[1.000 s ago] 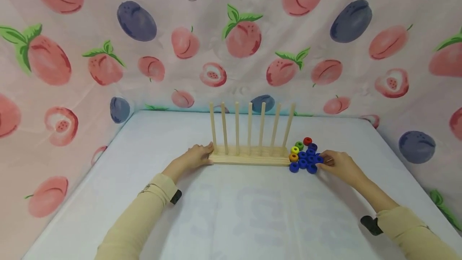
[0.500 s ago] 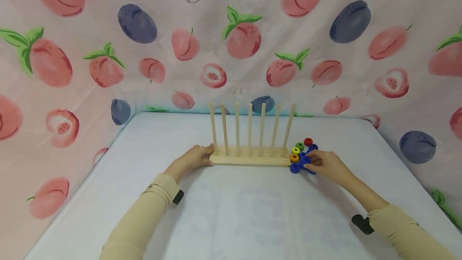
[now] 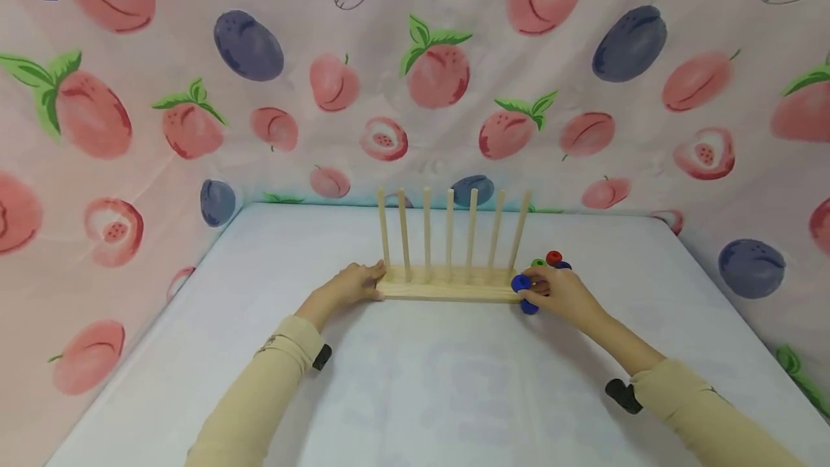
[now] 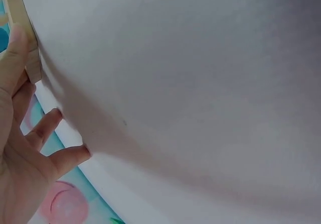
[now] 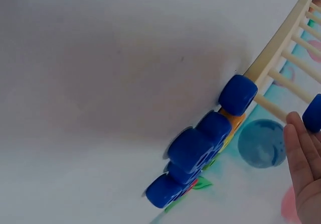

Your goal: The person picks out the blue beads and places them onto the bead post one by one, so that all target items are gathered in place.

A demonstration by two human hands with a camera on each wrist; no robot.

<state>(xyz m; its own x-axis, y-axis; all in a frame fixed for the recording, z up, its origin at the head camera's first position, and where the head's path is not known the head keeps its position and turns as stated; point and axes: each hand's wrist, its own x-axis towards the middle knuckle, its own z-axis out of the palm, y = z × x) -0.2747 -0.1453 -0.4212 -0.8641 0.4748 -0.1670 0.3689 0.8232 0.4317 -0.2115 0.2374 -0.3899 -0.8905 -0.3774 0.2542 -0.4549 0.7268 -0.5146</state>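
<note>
A pale wooden stand (image 3: 454,292) with a row of several upright pegs sits mid-table in the head view. My left hand (image 3: 348,285) grips its left end; the left wrist view has the thumb (image 4: 17,40) on the base (image 4: 32,66) and two other fingers spread on the table. Between thumb and fingertips, my right hand (image 3: 573,301) pinches a blue bead (image 3: 521,283) in front of the stand's right end. In the right wrist view this held bead (image 5: 313,114) is raised near the pegs, cut off by the frame edge.
Beside the stand's right end lie more blue beads (image 5: 190,148), an orange bead (image 5: 236,119), a red bead (image 3: 554,257) and a green bead (image 3: 538,263). My right hand covers most of them in the head view. A fruit-print cloth (image 3: 415,92) hangs behind the white table (image 3: 421,380).
My right hand has taken a blue bead from the right of the pile and carried it left to the stand's right end. The left hand and stand stay put.
</note>
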